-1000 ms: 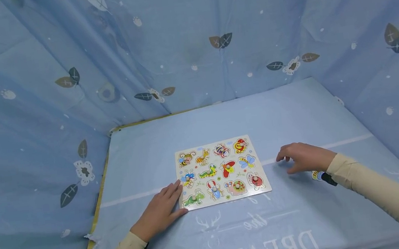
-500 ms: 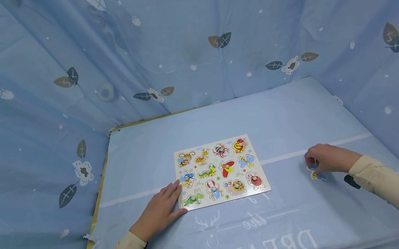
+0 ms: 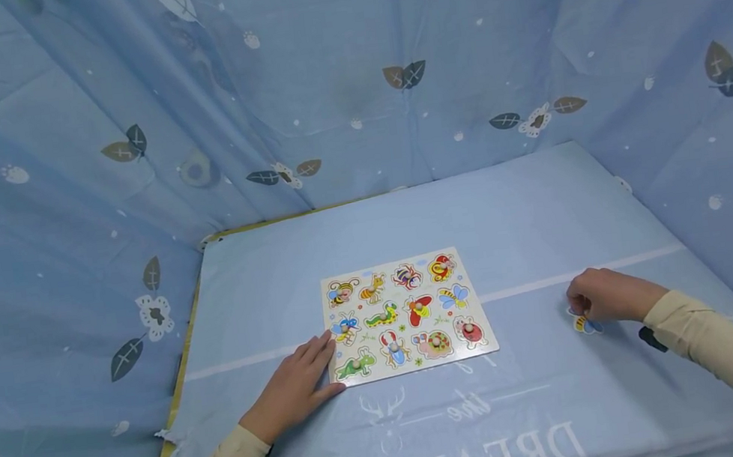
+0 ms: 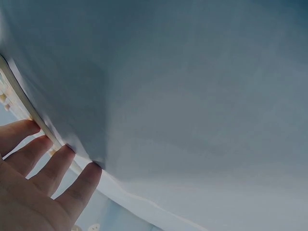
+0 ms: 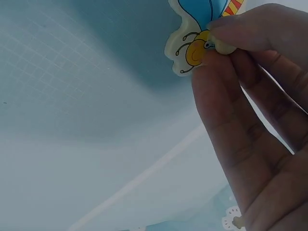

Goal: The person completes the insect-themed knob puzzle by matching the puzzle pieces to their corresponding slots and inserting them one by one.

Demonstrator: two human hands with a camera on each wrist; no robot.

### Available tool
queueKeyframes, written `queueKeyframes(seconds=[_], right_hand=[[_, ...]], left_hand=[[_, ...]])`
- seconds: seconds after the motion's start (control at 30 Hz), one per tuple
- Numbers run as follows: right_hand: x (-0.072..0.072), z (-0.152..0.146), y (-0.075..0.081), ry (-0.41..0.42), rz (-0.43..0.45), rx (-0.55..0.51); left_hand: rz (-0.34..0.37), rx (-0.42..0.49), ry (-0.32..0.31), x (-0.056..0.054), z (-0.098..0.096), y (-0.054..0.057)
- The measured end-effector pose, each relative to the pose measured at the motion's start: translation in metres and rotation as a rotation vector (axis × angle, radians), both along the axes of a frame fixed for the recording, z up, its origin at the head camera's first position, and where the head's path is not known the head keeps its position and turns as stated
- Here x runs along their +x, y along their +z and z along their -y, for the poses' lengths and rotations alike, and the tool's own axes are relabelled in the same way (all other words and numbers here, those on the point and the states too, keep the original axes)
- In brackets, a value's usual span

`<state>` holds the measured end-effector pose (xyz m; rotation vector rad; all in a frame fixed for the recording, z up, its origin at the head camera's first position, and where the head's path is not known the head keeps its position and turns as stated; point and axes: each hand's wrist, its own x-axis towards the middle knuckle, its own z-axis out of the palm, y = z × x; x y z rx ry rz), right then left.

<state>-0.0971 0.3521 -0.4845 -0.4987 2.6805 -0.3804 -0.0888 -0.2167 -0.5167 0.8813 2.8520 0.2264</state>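
Note:
On the table lies a white wooden peg puzzle board [image 3: 372, 341] with several insect pictures, most with a small round knob. My left hand [image 3: 293, 391] rests at its left edge; in the left wrist view the straight, spread fingers [image 4: 84, 185] touch the board's edge. Right of the board, my right hand [image 3: 611, 293] pinches the pale knob of a puzzle piece [image 5: 195, 50] between thumb and fingers. The piece shows a yellow insect head, feelers, blue wings and a striped body. The hand partly covers it. In the board's right column, a blue-winged insect picture [image 3: 453, 297] shows no knob.
A pale blue printed cloth [image 3: 406, 220] covers the table. Blue patterned curtains [image 3: 335, 74] rise behind it and at both sides. Yellow edging [image 3: 178, 393] runs along the table's left side.
My right hand has moved right, away from the board, to the puzzle piece and now pinches its knob. My left hand and the board have stayed in place.

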Motion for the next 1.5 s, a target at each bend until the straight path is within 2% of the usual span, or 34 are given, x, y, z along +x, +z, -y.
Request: queueKeyframes(seconds=[0.2, 0.43, 0.8, 1.0, 1.3, 1.5], right_hand=[[-0.002, 0.001, 0.001, -0.009, 0.014, -0.018], [-0.018, 0.014, 0.002, 0.026, -0.032, -0.055], [-0.059, 0.078, 0.010, 0.063, -0.047, -0.049], [-0.078, 0.114, 0.010, 0.098, -0.064, -0.088], [-0.092, 0.146, 0.006, 0.183, -0.091, -0.136], [-0.096, 0.156, -0.001, 0.198, -0.098, -0.122]], left_hand=[[-0.007, 0.000, -0.010, 0.000, 0.001, -0.001], [-0.017, 0.002, -0.014, 0.000, 0.002, -0.001], [0.007, 0.018, -0.004, 0.000, 0.001, 0.000], [0.009, 0.014, -0.005, 0.000, 0.001, 0.000], [0.002, 0.004, -0.012, 0.001, 0.002, -0.001], [-0.005, 0.000, -0.006, 0.001, 0.002, -0.001]])
